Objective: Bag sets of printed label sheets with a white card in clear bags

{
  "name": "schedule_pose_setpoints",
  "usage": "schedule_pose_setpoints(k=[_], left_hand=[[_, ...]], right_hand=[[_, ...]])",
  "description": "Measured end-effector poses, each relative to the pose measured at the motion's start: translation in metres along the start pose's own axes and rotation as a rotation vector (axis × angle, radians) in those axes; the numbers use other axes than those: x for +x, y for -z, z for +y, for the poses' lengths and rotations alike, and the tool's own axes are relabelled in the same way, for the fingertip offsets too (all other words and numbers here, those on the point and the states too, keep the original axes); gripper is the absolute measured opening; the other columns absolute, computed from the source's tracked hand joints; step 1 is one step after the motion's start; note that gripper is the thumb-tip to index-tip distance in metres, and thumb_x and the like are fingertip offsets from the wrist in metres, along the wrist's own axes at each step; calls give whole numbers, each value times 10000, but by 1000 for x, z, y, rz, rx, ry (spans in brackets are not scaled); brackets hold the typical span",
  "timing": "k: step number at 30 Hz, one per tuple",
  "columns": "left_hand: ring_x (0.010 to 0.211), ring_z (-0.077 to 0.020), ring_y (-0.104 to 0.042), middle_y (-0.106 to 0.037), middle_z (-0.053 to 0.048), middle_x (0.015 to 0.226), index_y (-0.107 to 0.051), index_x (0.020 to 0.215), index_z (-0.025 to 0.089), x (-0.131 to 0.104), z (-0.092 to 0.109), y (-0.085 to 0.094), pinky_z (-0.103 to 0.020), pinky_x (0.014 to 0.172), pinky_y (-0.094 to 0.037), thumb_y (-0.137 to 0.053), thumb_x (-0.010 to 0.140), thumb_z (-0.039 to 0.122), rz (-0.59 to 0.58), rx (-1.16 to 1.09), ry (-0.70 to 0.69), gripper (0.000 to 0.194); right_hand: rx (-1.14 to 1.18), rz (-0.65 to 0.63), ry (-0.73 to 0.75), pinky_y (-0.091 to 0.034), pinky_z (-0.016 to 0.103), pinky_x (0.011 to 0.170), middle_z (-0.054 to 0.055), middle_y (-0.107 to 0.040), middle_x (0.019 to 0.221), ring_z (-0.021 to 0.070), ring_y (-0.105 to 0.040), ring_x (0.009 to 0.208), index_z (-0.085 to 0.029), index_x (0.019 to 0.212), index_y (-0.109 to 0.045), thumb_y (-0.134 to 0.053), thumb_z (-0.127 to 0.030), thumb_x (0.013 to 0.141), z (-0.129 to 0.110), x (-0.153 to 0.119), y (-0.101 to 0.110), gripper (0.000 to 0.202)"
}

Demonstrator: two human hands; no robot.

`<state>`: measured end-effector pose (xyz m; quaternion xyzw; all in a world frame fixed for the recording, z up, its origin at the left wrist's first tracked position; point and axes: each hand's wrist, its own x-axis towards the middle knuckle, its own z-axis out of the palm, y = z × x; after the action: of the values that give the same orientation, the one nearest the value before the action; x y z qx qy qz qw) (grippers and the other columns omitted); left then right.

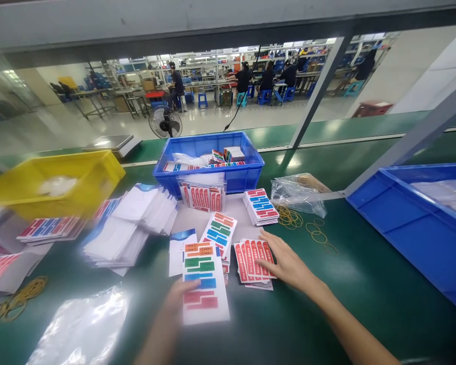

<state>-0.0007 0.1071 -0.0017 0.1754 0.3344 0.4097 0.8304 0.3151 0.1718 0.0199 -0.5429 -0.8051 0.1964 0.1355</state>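
My left hand (177,304) holds a white sticker sheet (202,281) with orange, green, blue and red labels, just above the green table. My right hand (285,263) lies with fingers spread on a small stack of red label sheets (251,261). Between the two lies a stack of multicolour label sheets (219,230). A further stack of blue and red sheets (261,205) sits behind my right hand. A clear packet of red labels (203,196) leans against the blue bin (209,175).
A yellow bin (57,185) stands at the left, with white card stacks (131,223) beside it. A large blue tray (421,223) is at the right. Rubber bands (307,225) and a clear bag (298,195) lie nearby. An empty plastic sleeve (81,329) lies front left. People work at distant benches.
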Motion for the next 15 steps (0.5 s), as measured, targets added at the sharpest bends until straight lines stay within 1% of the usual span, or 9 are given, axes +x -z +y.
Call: schedule_pose_setpoints(k=[2, 3, 5, 8, 11, 13, 15], left_hand=[[1115, -390, -550, -625, -229, 1134, -523, 1202, 8, 0, 0, -4, -585, 1022, -342, -633, 781, 190, -11, -4, 14, 472], [1117, -388, -548, -622, -226, 1141, -523, 1208, 11, 0, 1, -6, -579, 1022, -347, -637, 779, 193, -28, -12, 19, 480], [1123, -386, -544, -613, -224, 1161, -532, 1207, 11, 0, 2, -11, -563, 1027, -355, -645, 775, 196, -57, -20, 19, 484], [1114, -378, -553, -620, -221, 1149, -553, 1190, 13, -1, 3, -16, -546, 1030, -363, -648, 779, 188, -51, -13, 13, 458], [1107, -366, -561, -628, -213, 1138, -570, 1176, 23, -1, 2, -18, -532, 1032, -371, -650, 778, 167, -45, 2, 8, 431], [1104, -358, -567, -625, -207, 1148, -586, 1158, 31, 1, 1, -17, -516, 1036, -375, -658, 773, 165, -47, 18, 3, 414], [1094, -351, -576, -624, -205, 1151, -603, 1134, 37, 4, -1, -16, -502, 1035, -382, -664, 775, 183, -30, 31, 5, 392]], right_hand=[[84, 26, -122, -276, 471, 1111, 161, -340, 1466, 301, -297, 1356, -113, 1399, -337, -490, -599, 815, 10, 6, -4, 775], [132, 13, -159, -272, 475, 1111, 165, -346, 1462, 310, -302, 1352, -107, 1396, -344, -501, -615, 796, 15, 8, -7, 802], [205, -15, -194, -287, 473, 1102, 173, -386, 1436, 323, -345, 1326, -103, 1345, -422, -529, -637, 761, 21, 11, -11, 799], [263, 9, -206, -353, 454, 1055, 157, -486, 1359, 311, -447, 1250, -141, 1242, -513, -566, -610, 746, 26, 13, -16, 684], [327, 105, -218, -404, 456, 985, 127, -556, 1271, 298, -514, 1162, -188, 1140, -530, -567, -553, 771, 23, 14, -17, 521], [377, 186, -223, -424, 456, 937, 125, -593, 1199, 293, -549, 1091, -186, 1012, -551, -502, -530, 824, 19, 14, -12, 395], [442, 236, -216, -460, 427, 866, 119, -646, 1060, 272, -596, 971, -175, 904, -566, -430, -516, 872, 12, 10, -1, 369]])
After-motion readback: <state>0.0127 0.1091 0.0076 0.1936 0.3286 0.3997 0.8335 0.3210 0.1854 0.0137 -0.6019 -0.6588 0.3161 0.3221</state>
